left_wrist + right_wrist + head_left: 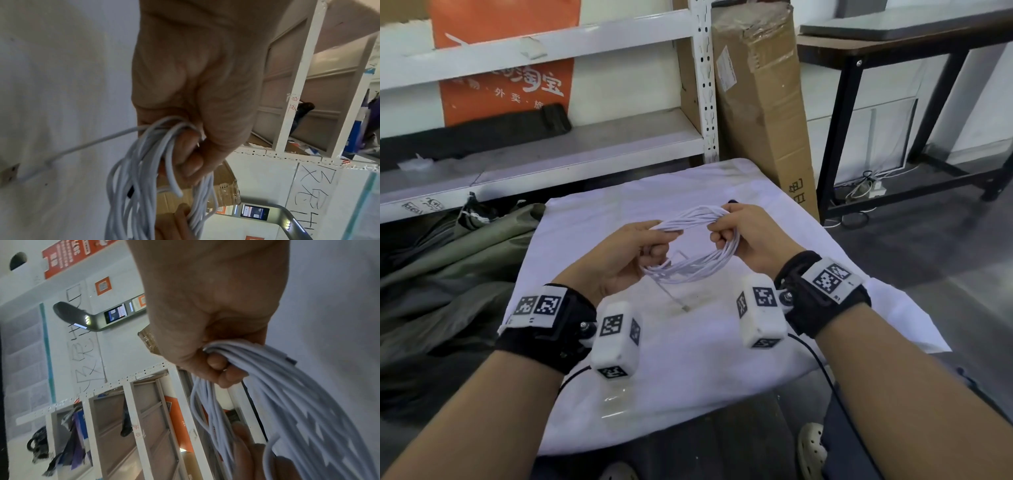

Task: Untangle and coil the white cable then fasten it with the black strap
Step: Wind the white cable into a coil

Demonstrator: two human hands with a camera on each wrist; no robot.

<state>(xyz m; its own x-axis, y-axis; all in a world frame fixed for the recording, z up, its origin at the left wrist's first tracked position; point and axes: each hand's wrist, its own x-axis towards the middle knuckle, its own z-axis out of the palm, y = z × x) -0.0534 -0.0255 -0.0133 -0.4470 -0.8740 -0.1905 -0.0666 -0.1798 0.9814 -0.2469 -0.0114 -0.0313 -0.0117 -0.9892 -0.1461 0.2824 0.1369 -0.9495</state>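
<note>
The white cable (698,270) is gathered into a loose coil of several loops, held in the air over the white cloth (688,359). My left hand (661,243) grips the coil's left side, fingers curled round the bundle (131,178). My right hand (719,234) grips the top right of the coil (287,394) in a fist. One cable tail hangs down to the cloth and ends in a USB plug (685,307), also visible in the left wrist view (8,173). A small black piece (732,202) shows just past my right fingertips; I cannot tell if it is the strap.
The cloth covers a small table in front of me. A white metal shelf rack (551,161) stands behind it, and a tall cardboard box (763,102) leans at the back right. A black-framed table (859,51) is farther right. Olive fabric (448,274) lies on the floor to the left.
</note>
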